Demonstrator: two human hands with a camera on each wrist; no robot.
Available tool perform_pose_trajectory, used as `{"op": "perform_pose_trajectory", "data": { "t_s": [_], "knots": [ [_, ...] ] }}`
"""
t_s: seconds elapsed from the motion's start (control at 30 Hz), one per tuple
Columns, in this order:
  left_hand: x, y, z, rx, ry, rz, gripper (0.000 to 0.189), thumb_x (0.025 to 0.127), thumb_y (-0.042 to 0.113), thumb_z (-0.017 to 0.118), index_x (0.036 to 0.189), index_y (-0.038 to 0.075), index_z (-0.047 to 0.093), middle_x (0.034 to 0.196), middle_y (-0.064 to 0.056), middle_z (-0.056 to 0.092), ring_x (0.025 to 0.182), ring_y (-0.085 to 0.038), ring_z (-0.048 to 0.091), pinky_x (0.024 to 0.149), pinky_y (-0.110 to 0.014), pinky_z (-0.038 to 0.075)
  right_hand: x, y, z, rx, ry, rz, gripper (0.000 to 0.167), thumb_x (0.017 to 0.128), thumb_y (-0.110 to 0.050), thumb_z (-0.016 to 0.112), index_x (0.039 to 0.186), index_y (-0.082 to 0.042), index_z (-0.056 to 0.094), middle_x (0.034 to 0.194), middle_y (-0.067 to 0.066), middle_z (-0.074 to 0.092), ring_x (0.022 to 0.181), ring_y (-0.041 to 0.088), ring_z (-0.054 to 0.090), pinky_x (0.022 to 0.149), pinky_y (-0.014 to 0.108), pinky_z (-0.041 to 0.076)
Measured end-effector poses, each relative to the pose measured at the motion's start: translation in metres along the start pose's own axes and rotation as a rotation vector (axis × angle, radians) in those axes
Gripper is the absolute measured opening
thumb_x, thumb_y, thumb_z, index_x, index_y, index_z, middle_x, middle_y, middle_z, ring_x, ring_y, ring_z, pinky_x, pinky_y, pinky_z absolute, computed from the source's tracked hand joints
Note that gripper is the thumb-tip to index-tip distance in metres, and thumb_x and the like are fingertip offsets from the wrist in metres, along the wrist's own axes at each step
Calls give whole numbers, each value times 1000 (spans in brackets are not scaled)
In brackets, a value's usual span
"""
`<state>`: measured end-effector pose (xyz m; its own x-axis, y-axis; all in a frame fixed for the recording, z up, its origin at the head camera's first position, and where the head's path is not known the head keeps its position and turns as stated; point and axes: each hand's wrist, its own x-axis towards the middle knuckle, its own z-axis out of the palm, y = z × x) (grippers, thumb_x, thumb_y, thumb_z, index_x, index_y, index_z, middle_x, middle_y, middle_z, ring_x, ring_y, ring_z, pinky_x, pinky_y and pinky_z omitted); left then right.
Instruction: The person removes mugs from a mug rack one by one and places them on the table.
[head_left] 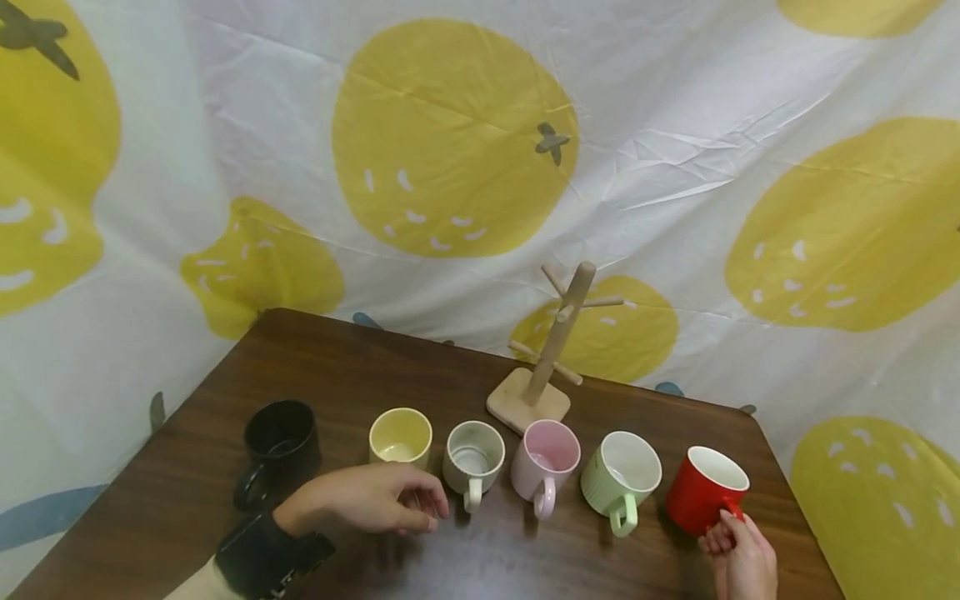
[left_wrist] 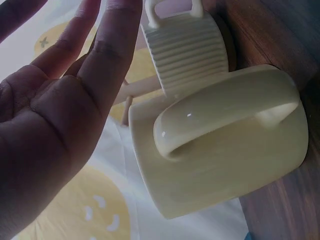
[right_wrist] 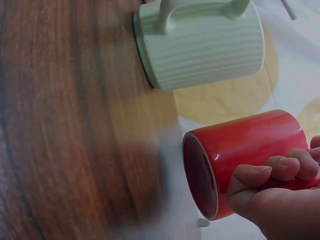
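My right hand (head_left: 746, 560) grips the handle of a red mug (head_left: 692, 497) with a white inside, at the right end of a row of mugs. In the right wrist view the red mug (right_wrist: 250, 142) is raised off the table, its underside showing. My left hand (head_left: 375, 497) hovers in front of the yellow mug (head_left: 401, 429) with loosely bent fingers and nothing in them. The left wrist view has the yellow mug's handle (left_wrist: 225, 112) beside that hand, apart from the fingers. Just right of the left fingertips stands a ribbed off-white mug (head_left: 474, 458).
A pink mug (head_left: 536, 475) and a ribbed light green mug (head_left: 618, 479) stand between the off-white and red ones. Far left is a black mug (head_left: 283, 454). Behind the row rises a wooden mug tree (head_left: 558, 342) with bare pegs. A lemon-print cloth (head_left: 652, 92) hangs behind the table.
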<state>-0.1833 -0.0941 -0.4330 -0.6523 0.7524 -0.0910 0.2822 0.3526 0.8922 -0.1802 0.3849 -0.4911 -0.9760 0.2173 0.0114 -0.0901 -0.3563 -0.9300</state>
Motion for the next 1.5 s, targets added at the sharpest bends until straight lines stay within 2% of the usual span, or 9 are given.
{"op": "perform_pose_trajectory", "data": {
  "t_s": [0.13,0.53,0.73,0.93,1.13,1.33,1.5],
  "knots": [
    [0,-3,1,-9,-12,15,12,93,15,66,105,11,68,85,2,65,73,-8,61,64,-22,53,2,3,0,-6,-9,-6,36,107,-13,37,71,-15,44,71,8,15,68,27,12,66,36,16],
    [-1,-7,5,-9,-22,20,12,94,16,66,104,12,68,84,-4,68,71,-6,63,63,-21,54,6,13,-3,-6,-36,-39,36,106,-11,38,71,-13,44,71,8,15,68,28,13,68,38,15],
    [-1,-7,7,-26,-33,20,12,94,14,66,105,10,68,84,-1,66,72,-6,62,63,-25,56,5,18,-6,18,-69,-75,36,106,-10,38,71,-13,45,70,9,16,67,27,13,66,38,15],
    [-1,-7,7,-44,-36,9,13,93,14,66,105,10,68,85,-3,66,73,-8,62,64,-28,56,7,21,-10,35,-117,-105,35,106,-8,36,73,-12,46,70,9,16,67,28,14,66,38,16],
    [1,-9,8,-56,-45,9,13,94,14,65,106,9,67,85,-3,66,74,-8,62,66,-32,57,6,21,-14,22,-193,-99,34,106,-6,34,77,-13,49,69,8,25,67,27,20,62,35,23],
    [2,-10,8,-67,-65,10,14,94,14,64,106,8,67,85,-7,67,75,-8,62,67,-31,57,4,17,-14,-50,-188,-45,33,106,-6,36,78,-12,53,68,0,44,65,17,42,65,26,40],
    [3,-10,8,-64,-65,13,13,94,14,65,106,8,67,85,-6,67,74,-9,63,66,-31,57,4,16,-16,-42,-211,1,34,106,-5,36,79,-11,56,69,0,48,68,15,48,67,25,43]
  ]
}}
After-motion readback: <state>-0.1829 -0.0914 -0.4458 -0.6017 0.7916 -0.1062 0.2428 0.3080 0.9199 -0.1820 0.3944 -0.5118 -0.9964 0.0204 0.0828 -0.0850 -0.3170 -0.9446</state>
